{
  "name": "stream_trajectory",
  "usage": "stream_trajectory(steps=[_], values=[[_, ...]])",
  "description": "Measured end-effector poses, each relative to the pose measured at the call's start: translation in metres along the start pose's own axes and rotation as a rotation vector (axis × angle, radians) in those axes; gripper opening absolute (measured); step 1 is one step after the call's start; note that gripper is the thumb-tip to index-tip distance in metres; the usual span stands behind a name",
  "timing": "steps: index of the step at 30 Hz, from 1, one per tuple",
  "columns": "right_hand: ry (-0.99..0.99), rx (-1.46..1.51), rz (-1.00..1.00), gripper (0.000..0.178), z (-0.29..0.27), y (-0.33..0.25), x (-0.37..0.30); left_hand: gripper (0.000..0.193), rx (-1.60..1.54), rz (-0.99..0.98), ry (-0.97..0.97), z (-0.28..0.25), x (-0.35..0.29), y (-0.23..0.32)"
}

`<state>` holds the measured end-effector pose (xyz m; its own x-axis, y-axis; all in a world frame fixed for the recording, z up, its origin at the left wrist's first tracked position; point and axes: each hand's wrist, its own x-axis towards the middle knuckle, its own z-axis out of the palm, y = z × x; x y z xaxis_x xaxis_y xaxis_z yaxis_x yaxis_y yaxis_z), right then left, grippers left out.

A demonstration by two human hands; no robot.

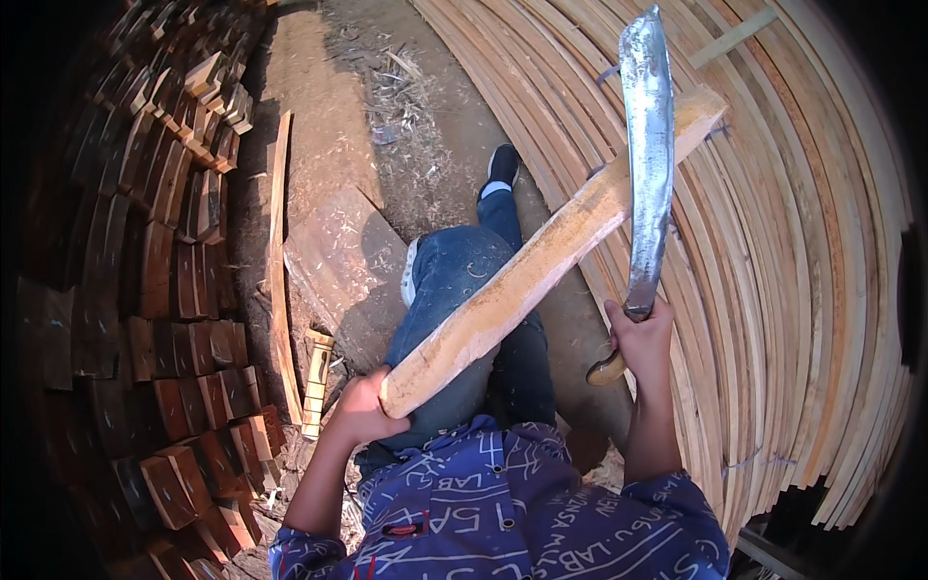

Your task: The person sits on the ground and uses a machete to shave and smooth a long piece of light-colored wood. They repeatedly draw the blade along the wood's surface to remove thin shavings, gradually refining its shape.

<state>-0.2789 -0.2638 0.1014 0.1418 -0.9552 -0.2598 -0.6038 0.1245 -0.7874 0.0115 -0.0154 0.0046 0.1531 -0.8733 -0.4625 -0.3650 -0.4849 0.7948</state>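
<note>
Planks (773, 290) fill frame right; left grip (362, 411) clamped on beam (522, 280), likely steadying it; right grip (643, 338) clamped on machete (650, 145).

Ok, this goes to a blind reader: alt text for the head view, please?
A person's right hand holds a machete upright in the picture, in front of a thick wooden beam whose near end the left hand grips. Dark wooden blocks are stacked left, long pale planks right.
</note>
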Motion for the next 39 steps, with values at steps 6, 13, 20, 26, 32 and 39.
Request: stream_trajectory(steps=[6, 13, 20, 26, 32, 39], values=[[-0.301, -0.343, -0.176, 0.02, 0.011, 0.021, -0.03, 0.049, -0.043, 0.007, 0.009, 0.001, 0.002, 0.001], [0.063, -0.132, -0.1, 0.018, -0.008, -0.006, 0.004, 0.045, -0.029, -0.023, 0.011, 0.0, -0.002, 0.003], [-0.099, -0.198, -0.05, 0.016, 0.006, 0.011, -0.008, 0.046, -0.015, 0.009, 0.034, -0.001, -0.002, 0.002], [0.021, 0.026, 0.037, 0.014, -0.006, -0.001, 0.006, 0.048, -0.046, 0.009, -0.003, -0.003, -0.001, 0.005], [-0.187, -0.232, -0.257, 0.016, 0.014, 0.039, -0.027, 0.049, -0.027, -0.003, -0.012, -0.003, 0.001, 0.008], [-0.021, -0.157, -0.194, 0.019, -0.001, -0.014, -0.007, 0.055, -0.146, 0.059, -0.006, 0.0, 0.0, -0.002]])
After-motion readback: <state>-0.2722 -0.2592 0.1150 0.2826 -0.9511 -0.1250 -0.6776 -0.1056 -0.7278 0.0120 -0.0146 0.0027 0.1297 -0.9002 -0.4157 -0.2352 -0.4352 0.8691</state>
